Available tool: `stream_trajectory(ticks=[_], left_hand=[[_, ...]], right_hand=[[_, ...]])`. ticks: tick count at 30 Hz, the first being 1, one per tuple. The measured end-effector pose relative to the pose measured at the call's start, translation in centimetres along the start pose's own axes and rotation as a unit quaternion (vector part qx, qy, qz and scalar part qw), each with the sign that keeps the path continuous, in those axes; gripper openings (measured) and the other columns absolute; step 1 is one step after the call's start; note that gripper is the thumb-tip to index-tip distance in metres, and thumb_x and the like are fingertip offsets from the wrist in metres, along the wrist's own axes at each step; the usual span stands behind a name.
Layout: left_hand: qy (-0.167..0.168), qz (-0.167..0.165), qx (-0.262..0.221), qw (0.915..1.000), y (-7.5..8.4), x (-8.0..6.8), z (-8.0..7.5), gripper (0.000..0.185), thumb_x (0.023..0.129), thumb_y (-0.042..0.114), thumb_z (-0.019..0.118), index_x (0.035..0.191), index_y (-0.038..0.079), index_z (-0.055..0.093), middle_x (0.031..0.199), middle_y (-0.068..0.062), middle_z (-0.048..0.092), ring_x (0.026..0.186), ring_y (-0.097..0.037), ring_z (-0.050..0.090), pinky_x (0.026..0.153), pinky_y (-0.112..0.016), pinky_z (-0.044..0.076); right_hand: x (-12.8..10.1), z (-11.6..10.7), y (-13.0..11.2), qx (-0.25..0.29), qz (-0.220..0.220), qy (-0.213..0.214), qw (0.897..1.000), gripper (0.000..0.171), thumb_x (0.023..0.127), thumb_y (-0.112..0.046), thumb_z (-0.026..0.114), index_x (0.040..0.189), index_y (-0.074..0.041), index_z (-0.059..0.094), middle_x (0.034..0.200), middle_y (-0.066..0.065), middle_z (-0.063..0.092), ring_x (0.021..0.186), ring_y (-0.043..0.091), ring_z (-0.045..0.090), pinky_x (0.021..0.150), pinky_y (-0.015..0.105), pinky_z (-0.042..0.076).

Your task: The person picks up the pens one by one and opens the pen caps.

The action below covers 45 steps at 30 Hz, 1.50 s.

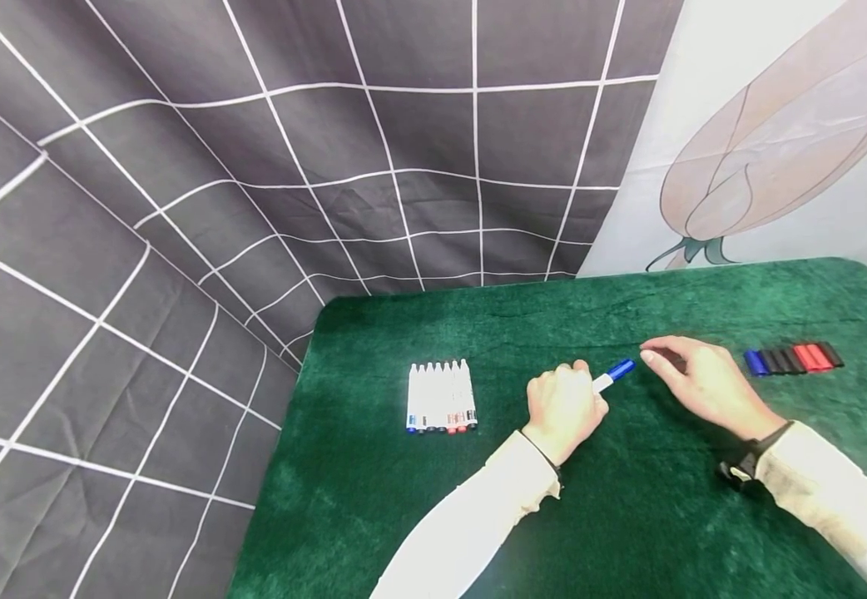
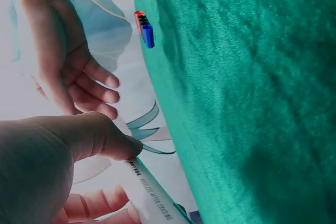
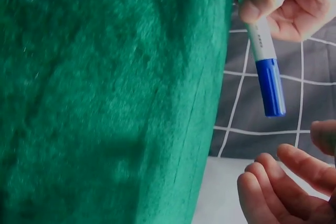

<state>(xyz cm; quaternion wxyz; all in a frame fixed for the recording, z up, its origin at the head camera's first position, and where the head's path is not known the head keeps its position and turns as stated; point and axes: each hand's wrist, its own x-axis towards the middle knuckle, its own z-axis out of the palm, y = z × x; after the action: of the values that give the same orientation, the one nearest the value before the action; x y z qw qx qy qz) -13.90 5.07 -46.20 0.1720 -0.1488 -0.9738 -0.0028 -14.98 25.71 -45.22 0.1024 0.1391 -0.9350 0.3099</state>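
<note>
My left hand [image 1: 562,408] grips a white marker [image 3: 261,43] by its barrel, thumb pressed along it. The blue cap [image 3: 271,87] is on the marker and points toward my right hand [image 1: 706,384]. That right hand hovers just beyond the cap, fingers loosely bent and thumb apart, with nothing between them. In the left wrist view the marker's white barrel [image 2: 149,195] shows printed lettering below my thumb. Left of my left hand, several capless white markers [image 1: 441,395] lie side by side in a row. Right of my right hand, a row of loose caps [image 1: 793,358] in blue, black and red lies on the cloth.
A green velvety cloth [image 1: 359,499] covers the table. Behind it and along the left hang dark grey curtains [image 1: 418,125] with white grid lines. A pale curtain with a flower print [image 1: 770,141] hangs at the back right.
</note>
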Motion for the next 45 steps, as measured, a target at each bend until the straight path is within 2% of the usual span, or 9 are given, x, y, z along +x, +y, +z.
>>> stream_trajectory(ticks=[5, 10, 16, 22, 29, 36, 40, 45], left_hand=[[0.033, 0.021, 0.022, 0.9990, -0.5, 0.1, -0.7, 0.022, 0.080, 0.044, 0.073, 0.083, 0.023, 0.065, 0.072, 0.007, 0.063, 0.060, -0.011, 0.061, 0.049, -0.027, 0.041], [0.047, 0.040, 0.030, 0.9976, -1.4, 0.1, -1.1, 0.019, 0.082, 0.042, 0.072, 0.085, 0.024, 0.067, 0.075, 0.008, 0.064, 0.066, -0.010, 0.062, 0.057, -0.027, 0.042], [0.088, 0.087, 0.016, 0.9922, -2.4, 0.1, -1.2, 0.019, 0.081, 0.041, 0.072, 0.089, 0.024, 0.068, 0.080, 0.008, 0.063, 0.075, -0.011, 0.061, 0.068, -0.028, 0.043], [0.109, 0.134, -0.018, 0.9849, -3.4, 0.1, -0.9, 0.020, 0.081, 0.037, 0.071, 0.091, 0.021, 0.065, 0.086, 0.006, 0.060, 0.080, -0.011, 0.059, 0.075, -0.028, 0.044], [0.111, 0.216, -0.072, 0.9674, -4.5, 0.1, -0.5, 0.020, 0.084, 0.028, 0.068, 0.103, 0.022, 0.069, 0.097, 0.005, 0.059, 0.083, -0.009, 0.060, 0.072, -0.023, 0.046], [0.114, 0.273, -0.101, 0.9498, -5.1, -0.3, -0.3, 0.019, 0.096, 0.036, 0.065, 0.109, 0.024, 0.072, 0.099, 0.009, 0.065, 0.089, -0.005, 0.064, 0.076, -0.020, 0.049], [0.117, 0.300, -0.106, 0.9407, -5.4, -0.4, 0.0, 0.023, 0.100, 0.039, 0.061, 0.111, 0.023, 0.072, 0.098, 0.011, 0.067, 0.091, -0.004, 0.065, 0.078, -0.019, 0.049], [0.134, 0.321, -0.080, 0.9343, -5.6, -0.6, 0.2, 0.023, 0.102, 0.038, 0.057, 0.108, 0.023, 0.073, 0.096, 0.013, 0.067, 0.090, -0.003, 0.064, 0.077, -0.017, 0.048]], right_hand=[[0.0, 0.2, -0.6, 0.022, -0.020, -0.024, 0.999, 0.024, 0.099, -0.022, 0.064, 0.116, -0.006, 0.070, 0.100, 0.008, 0.074, 0.081, 0.012, 0.067, 0.066, 0.028, 0.052], [0.0, 0.5, -1.2, 0.051, -0.068, -0.053, 0.995, 0.021, 0.094, -0.014, 0.070, 0.115, -0.009, 0.071, 0.087, -0.006, 0.070, 0.071, 0.000, 0.059, 0.061, 0.022, 0.048], [0.0, 0.7, -1.6, 0.070, -0.126, -0.083, 0.986, 0.023, 0.091, -0.006, 0.073, 0.113, -0.011, 0.072, 0.074, -0.013, 0.056, 0.058, -0.002, 0.045, 0.052, 0.021, 0.040], [-0.1, 0.9, -1.6, 0.112, -0.121, -0.116, 0.980, 0.022, 0.094, -0.006, 0.068, 0.115, -0.011, 0.071, 0.073, -0.013, 0.062, 0.061, 0.001, 0.056, 0.054, 0.023, 0.047], [-0.5, 1.4, -1.8, 0.160, -0.109, -0.134, 0.972, 0.021, 0.096, -0.005, 0.066, 0.115, -0.006, 0.072, 0.077, -0.005, 0.068, 0.063, 0.005, 0.062, 0.055, 0.025, 0.051], [-0.7, 1.8, -2.0, 0.179, -0.126, -0.148, 0.964, 0.020, 0.098, -0.004, 0.062, 0.115, -0.006, 0.072, 0.080, -0.008, 0.068, 0.064, 0.006, 0.063, 0.057, 0.025, 0.052], [-0.8, 2.1, -1.9, 0.184, -0.149, -0.169, 0.957, 0.020, 0.100, -0.002, 0.058, 0.114, -0.004, 0.071, 0.082, -0.005, 0.069, 0.067, 0.006, 0.064, 0.061, 0.023, 0.053], [-0.6, 2.0, -1.9, 0.183, -0.194, -0.186, 0.946, 0.020, 0.098, 0.002, 0.058, 0.110, -0.007, 0.072, 0.090, -0.006, 0.071, 0.068, 0.005, 0.065, 0.063, 0.020, 0.052]])
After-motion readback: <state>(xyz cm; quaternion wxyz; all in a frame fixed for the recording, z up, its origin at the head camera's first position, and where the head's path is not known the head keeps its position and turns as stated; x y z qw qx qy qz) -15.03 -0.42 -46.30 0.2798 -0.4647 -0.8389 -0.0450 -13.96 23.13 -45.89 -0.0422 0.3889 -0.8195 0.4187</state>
